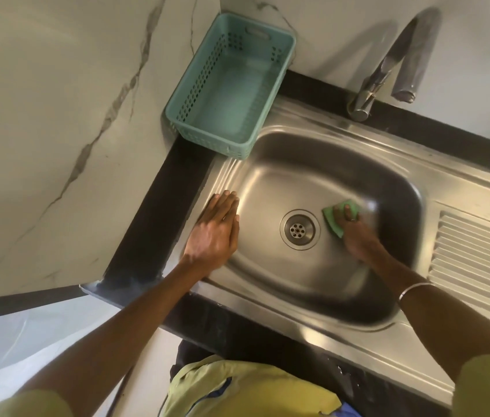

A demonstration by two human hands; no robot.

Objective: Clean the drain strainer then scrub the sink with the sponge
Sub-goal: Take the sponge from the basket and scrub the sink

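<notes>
A stainless steel sink fills the middle of the view. Its round drain strainer sits in the basin floor. Just right of the drain, my right hand presses a green sponge flat onto the basin floor, fingers laid over it. My left hand rests flat on the sink's left rim, fingers straight and together, holding nothing.
A teal plastic basket stands at the sink's back left corner. A chrome tap rises at the back. The ribbed drainboard lies to the right. Black countertop borders the sink, with marble wall on the left.
</notes>
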